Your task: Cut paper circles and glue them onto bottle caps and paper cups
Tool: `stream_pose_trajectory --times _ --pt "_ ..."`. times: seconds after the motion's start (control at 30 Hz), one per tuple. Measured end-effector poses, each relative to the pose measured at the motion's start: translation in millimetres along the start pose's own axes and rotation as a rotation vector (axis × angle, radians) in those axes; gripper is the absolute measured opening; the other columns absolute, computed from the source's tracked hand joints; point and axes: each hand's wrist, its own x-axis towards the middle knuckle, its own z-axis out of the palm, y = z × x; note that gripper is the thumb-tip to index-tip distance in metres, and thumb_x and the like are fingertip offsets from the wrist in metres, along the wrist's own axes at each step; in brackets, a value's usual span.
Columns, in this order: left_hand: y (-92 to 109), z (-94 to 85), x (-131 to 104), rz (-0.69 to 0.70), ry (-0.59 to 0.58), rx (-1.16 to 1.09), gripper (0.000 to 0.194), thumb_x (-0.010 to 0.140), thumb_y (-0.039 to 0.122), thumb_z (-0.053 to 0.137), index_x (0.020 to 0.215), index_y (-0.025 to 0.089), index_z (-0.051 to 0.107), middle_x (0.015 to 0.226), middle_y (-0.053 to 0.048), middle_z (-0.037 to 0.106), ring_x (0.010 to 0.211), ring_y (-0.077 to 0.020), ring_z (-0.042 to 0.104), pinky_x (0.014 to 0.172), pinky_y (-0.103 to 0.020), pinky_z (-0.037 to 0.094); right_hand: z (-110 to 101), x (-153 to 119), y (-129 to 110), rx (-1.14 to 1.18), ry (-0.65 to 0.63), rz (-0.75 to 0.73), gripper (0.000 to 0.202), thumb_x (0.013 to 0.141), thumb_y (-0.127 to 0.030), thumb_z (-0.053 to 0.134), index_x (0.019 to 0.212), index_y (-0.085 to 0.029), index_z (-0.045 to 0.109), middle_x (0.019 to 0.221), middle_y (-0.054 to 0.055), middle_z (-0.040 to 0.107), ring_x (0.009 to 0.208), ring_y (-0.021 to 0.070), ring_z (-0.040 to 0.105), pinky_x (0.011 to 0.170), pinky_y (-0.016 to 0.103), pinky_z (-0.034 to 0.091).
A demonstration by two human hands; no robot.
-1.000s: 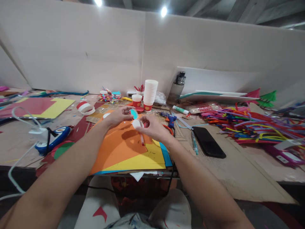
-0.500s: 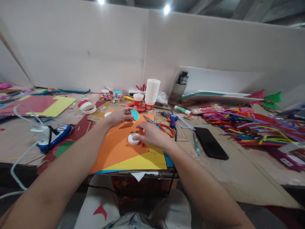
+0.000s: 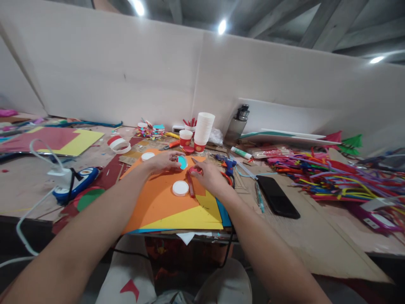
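Observation:
My left hand (image 3: 165, 162) pinches a small round piece with a white rim and a blue middle (image 3: 182, 163), held just above the orange paper (image 3: 152, 207). A red paper strip (image 3: 191, 185) hangs down from my right hand (image 3: 207, 175), whose thumb and fingers are closed on its upper end. Just below and left of that strip, a white round cup-base piece (image 3: 180, 188) lies on the orange sheet. Another white round piece (image 3: 147, 156) rests near my left wrist. Scissors with orange handles (image 3: 227, 178) are partly hidden behind my right hand.
Paper cups (image 3: 204, 128) stand stacked at the back beside a red-and-white cup (image 3: 185, 138). A blue glue gun (image 3: 229, 165), a black phone (image 3: 277, 196) and many coloured pipe cleaners (image 3: 332, 173) lie to the right. A cut cup ring (image 3: 121, 147) and a power strip (image 3: 76, 185) are at left.
My right hand has let go of the white round piece and moved up and right; a red strip now shows in it. My left hand still holds the blue-centred piece.

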Motion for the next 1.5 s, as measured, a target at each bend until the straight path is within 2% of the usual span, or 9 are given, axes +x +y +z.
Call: stream_pose_trajectory --times 0.3,0.43,0.57,0.73,0.87,1.0,1.13,1.33,1.5 --pt "-1.5 1.5 2.7 0.067 0.011 0.210 0.053 0.060 0.015 0.078 0.112 0.015 0.067 0.089 -0.005 0.072 0.082 -0.0172 0.068 0.081 -0.034 0.053 9.8 0.2 4.6 0.058 -0.008 -0.076 0.014 0.085 -0.015 0.059 0.088 -0.016 0.072 0.100 0.010 0.071 0.096 0.0207 0.064 0.084 0.031 0.046" --pt "2.0 5.8 -0.4 0.111 0.095 0.363 0.046 0.057 0.017 0.076 0.103 0.018 0.072 0.101 -0.007 0.074 0.093 -0.0225 0.067 0.083 -0.035 0.052 7.2 -2.0 1.8 0.098 -0.019 -0.080 0.015 0.086 -0.014 0.057 0.082 -0.018 0.070 0.098 0.009 0.071 0.093 0.0201 0.065 0.080 0.031 0.047" --pt "1.0 5.0 -0.6 0.149 0.205 0.467 0.052 0.051 0.021 0.080 0.102 0.020 0.073 0.121 -0.010 0.070 0.115 -0.0316 0.062 0.087 -0.038 0.051 4.3 -3.6 -2.8 0.102 -0.042 -0.070 0.015 0.086 -0.013 0.057 0.077 -0.018 0.069 0.089 0.008 0.071 0.090 0.0200 0.066 0.079 0.030 0.046" --pt "-2.7 1.8 3.1 0.169 0.227 0.443 0.053 0.052 0.025 0.081 0.103 0.018 0.073 0.123 -0.014 0.069 0.112 -0.0318 0.063 0.085 -0.038 0.052 6.9 -1.9 -2.7 0.089 -0.020 -0.037 0.012 0.085 -0.016 0.060 0.086 -0.017 0.072 0.091 0.008 0.072 0.083 0.0182 0.065 0.077 0.029 0.046" --pt "-1.8 1.6 7.9 0.226 0.363 0.467 0.040 0.057 0.031 0.080 0.094 0.016 0.073 0.107 -0.012 0.074 0.101 -0.0283 0.067 0.086 -0.039 0.052 0.2 4.4 -4.3 0.106 0.039 -0.014 0.019 0.086 -0.023 0.063 0.100 -0.015 0.071 0.096 0.009 0.071 0.085 0.0182 0.063 0.076 0.030 0.047" --pt "3.6 2.8 11.5 0.322 0.519 0.452 0.025 0.066 0.028 0.074 0.088 0.016 0.071 0.093 -0.009 0.074 0.090 -0.0247 0.068 0.086 -0.040 0.051 -16.9 30.5 -12.4 0.074 0.115 -0.100 0.021 0.087 -0.026 0.062 0.103 -0.015 0.070 0.099 0.009 0.069 0.085 0.0175 0.062 0.076 0.029 0.048" --pt "10.3 4.6 9.9 0.395 0.639 0.424 0.014 0.071 0.023 0.069 0.083 0.016 0.070 0.091 -0.009 0.073 0.088 -0.0235 0.067 0.090 -0.041 0.050 -24.5 82.0 -20.1 -0.089 0.190 -0.129 0.024 0.088 -0.021 0.058 0.108 -0.014 0.069 0.106 0.012 0.064 0.093 0.0206 0.063 0.087 0.033 0.049" --pt "14.3 5.4 7.2 0.408 0.687 0.353 0.015 0.075 0.019 0.067 0.089 0.015 0.070 0.096 -0.010 0.073 0.092 -0.0236 0.067 0.091 -0.042 0.051 -0.8 149.9 -20.0 -0.312 0.117 -0.030 0.038 0.089 -0.012 0.051 0.127 -0.011 0.058 0.131 0.020 0.053 0.112 0.0257 0.060 0.094 0.034 0.048" --pt "15.7 8.1 7.7 0.420 0.729 0.318 0.010 0.074 0.014 0.065 0.083 0.016 0.068 0.089 -0.007 0.073 0.086 -0.0196 0.068 0.089 -0.038 0.051 22.1 173.3 -12.7 -0.390 0.030 0.040 0.035 0.086 -0.009 0.054 0.120 -0.007 0.061 0.121 0.023 0.060 0.106 0.0291 0.064 0.088 0.036 0.049"
